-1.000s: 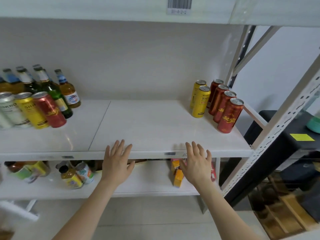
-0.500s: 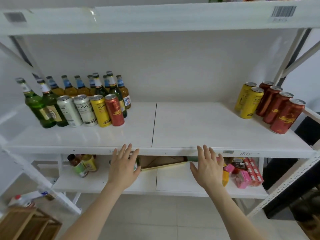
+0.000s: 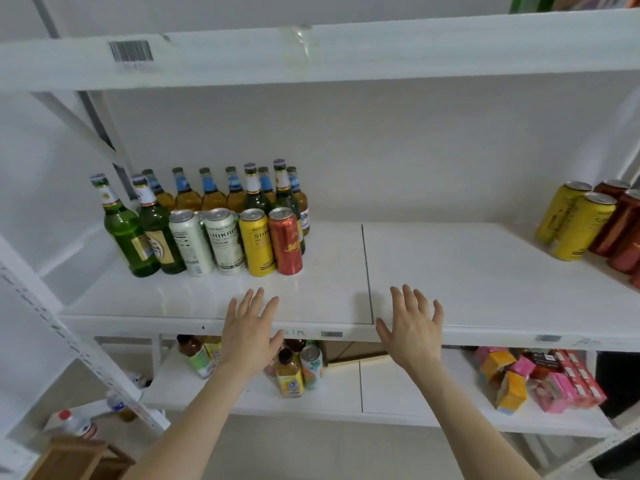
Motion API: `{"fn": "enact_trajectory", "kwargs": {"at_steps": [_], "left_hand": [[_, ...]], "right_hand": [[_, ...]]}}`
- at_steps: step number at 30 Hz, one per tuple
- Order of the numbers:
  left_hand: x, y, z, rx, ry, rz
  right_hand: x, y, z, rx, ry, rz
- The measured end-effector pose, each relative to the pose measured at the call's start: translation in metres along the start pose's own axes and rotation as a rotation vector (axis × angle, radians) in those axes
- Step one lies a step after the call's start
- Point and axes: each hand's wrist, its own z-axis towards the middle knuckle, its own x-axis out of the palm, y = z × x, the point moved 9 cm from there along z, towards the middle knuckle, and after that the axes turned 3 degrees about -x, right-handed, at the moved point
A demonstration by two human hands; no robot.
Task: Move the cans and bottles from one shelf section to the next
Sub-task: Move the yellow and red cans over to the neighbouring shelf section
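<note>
On the left section of the white shelf (image 3: 332, 306) stand several bottles: two green ones (image 3: 126, 230) at the left and amber ones with blue neck labels (image 3: 211, 192) along the back. In front of them are two white cans (image 3: 221, 237), a yellow can (image 3: 256, 242) and a red can (image 3: 285, 240). On the right section stand two yellow cans (image 3: 581, 225) and several red cans (image 3: 623, 230), partly cut off by the frame edge. My left hand (image 3: 251, 332) and my right hand (image 3: 414, 329) hover with fingers spread over the shelf's front edge, holding nothing.
A seam (image 3: 367, 271) divides the two shelf sections. The lower shelf holds small bottles (image 3: 289, 374), a can, a cardboard piece and pink and orange boxes (image 3: 540, 379). A slanted white upright (image 3: 69, 341) stands at left, and a wooden crate (image 3: 72, 459) sits on the floor.
The view has swung left, so the left group of bottles and cans is now central and the right cans sit at the frame edge. Both hands stay spread and have risen over the shelf edge.
</note>
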Motion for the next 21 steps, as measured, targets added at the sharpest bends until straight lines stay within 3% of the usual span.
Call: {"fn": "enact_trajectory", "kwargs": {"at_steps": [12, 21], "left_hand": [[0.007, 0.113, 0.055, 0.090, -0.024, -0.057], [0.012, 0.139, 0.093, 0.157, -0.046, -0.236]], "right_hand": [[0.007, 0.141, 0.041, 0.069, -0.037, 0.036], [0.009, 0.198, 0.070, 0.083, -0.079, 0.098]]}}
